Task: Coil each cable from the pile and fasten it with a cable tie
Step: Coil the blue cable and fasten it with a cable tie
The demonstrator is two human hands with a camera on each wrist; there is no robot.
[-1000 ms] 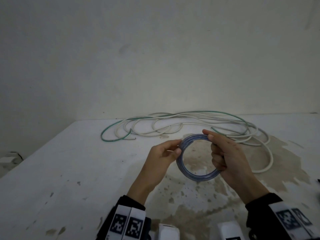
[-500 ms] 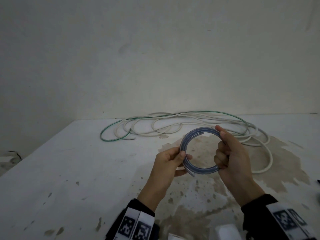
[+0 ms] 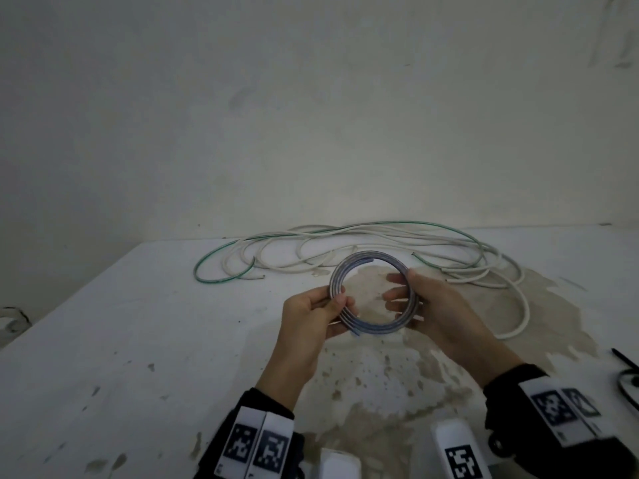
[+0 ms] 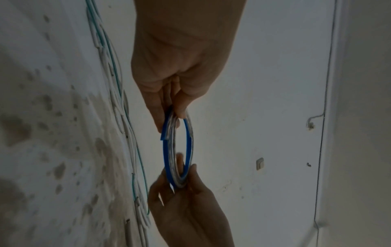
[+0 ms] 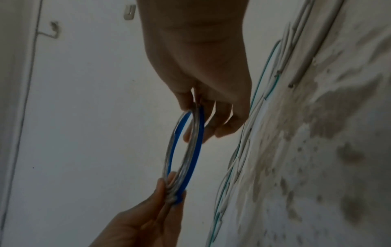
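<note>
1. A person stands at a white table (image 3: pixel 103 340) whose top is stained brown and speckled, set against a plain pale wall (image 3: pixel 311 115)
2. Both hands hold one coiled cable (image 3: pixel 371 331) in the air above the stained patch, near the middle of the head view. The coil is a flat, clear cable with a blue edge, wound into a ring of several turns
3. The left hand (image 3: pixel 313 314) pinches the ring's left side between thumb and fingers; the left wrist view shows a cut blue end of the cable poking out just below that pinch
4. The right hand (image 3: pixel 439 307) grasps the ring's right side, with the thumb on the outside and the fingers (image 3: pixel 396 279) reaching through the middle of the ring
5. In both wrist views the ring appears edge-on, stretched between the two hands, with its turns lying close together
6. Behind the hands, along the table's far edge by the wall, lies a loose pile of cables (image 3: pixel 380 243): several white ones in wide loops and one green one (image 3: pixel 221 261) curving out at the left. The pile is well apart from the held coil
7. At the table's right edge lies a thin black cable tie (image 3: pixel 624 361), with a dark loop just below it, partly cut off by the frame
8. Black sleeves (image 3: pixel 262 409) with white square-patterned markers cover both wrists
</note>
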